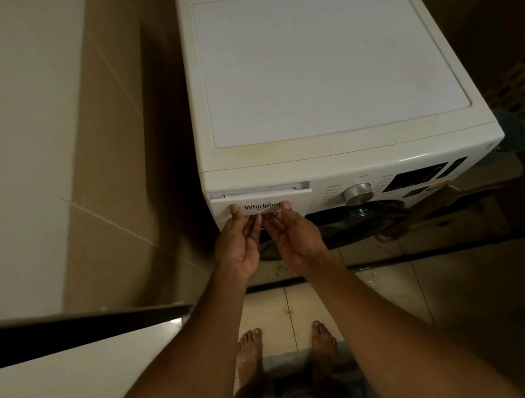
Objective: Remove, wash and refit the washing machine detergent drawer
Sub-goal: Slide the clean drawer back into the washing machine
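Note:
A white front-loading washing machine stands against the tiled wall. Its detergent drawer sits at the top left of the front panel, pulled out a small way so a gap shows above its white face. My left hand and my right hand are side by side, palms up, under the drawer's lower edge. Both thumbs press on the drawer face and the fingers curl up under its handle recess, so both hands grip the drawer front.
A silver dial and dark display sit right of the drawer; the dark round door is below. A beige wall corner stands left, a dark-edged counter at lower left. My bare feet stand on a mat.

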`<state>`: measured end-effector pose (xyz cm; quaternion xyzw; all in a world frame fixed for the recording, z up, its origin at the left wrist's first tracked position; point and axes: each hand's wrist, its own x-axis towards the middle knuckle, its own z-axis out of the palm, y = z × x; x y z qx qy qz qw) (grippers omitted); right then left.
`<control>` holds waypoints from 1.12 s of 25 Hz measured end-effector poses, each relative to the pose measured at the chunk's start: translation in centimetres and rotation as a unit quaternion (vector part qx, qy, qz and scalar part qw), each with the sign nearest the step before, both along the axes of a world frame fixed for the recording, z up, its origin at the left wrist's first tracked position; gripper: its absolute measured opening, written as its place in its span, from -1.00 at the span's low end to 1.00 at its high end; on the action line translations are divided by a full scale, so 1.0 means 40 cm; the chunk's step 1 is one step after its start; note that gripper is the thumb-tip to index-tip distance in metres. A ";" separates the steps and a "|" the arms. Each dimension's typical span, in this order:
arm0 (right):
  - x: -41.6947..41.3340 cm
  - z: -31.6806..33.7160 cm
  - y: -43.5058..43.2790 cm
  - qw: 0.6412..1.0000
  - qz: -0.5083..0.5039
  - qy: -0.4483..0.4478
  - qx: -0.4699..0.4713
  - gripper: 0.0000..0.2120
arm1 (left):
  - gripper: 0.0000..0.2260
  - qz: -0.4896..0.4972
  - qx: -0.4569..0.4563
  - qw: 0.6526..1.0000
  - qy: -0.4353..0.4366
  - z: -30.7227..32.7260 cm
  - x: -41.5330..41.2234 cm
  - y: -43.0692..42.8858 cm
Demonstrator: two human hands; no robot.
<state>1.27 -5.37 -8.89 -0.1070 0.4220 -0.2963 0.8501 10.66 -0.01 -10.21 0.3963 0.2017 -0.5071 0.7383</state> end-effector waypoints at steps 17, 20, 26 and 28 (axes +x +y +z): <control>-0.178 0.016 0.235 0.997 -0.029 0.021 0.067 -0.69 | -0.57 0.018 0.034 0.997 0.068 0.033 -0.151 0.253; -0.170 0.005 0.223 0.997 -0.039 0.021 0.057 -0.67 | -0.61 0.025 0.020 0.997 0.071 0.030 -0.150 0.240; -0.090 0.014 0.117 0.999 -0.030 0.012 0.021 -0.70 | -0.73 0.022 0.030 0.999 0.036 0.013 -0.080 0.120; -0.063 0.012 0.076 0.999 -0.025 0.020 0.015 -0.69 | -0.73 0.022 0.029 0.999 0.025 0.007 -0.055 0.079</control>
